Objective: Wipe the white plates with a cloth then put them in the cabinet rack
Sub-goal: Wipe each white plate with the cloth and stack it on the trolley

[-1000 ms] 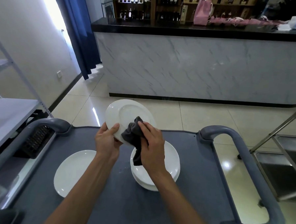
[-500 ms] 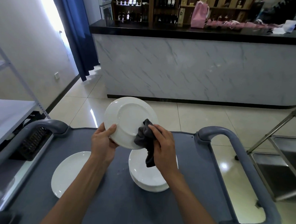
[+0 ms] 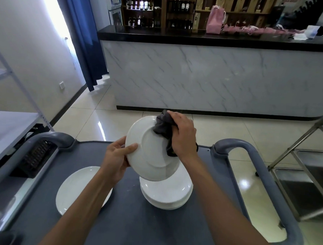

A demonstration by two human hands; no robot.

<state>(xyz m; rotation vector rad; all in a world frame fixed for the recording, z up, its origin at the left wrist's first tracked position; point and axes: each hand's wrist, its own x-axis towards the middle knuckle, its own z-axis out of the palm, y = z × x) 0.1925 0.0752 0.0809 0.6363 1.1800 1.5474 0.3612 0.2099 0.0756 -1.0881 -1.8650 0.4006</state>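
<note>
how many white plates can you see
At least 4: one held plate being wiped, one single plate left on the cart, and a stack showing roughly two; more may be hidden.

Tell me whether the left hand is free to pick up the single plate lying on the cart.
Probably not yet: the left hand grips the held plate, though the single plate lies uncovered beneath its forearm.

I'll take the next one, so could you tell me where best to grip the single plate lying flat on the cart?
Grip the single plate at its rim on the left edge, which is free. It lies flat and shallow, so slide fingers under the rim, thumb on top. The left forearm crosses its right side.
</note>
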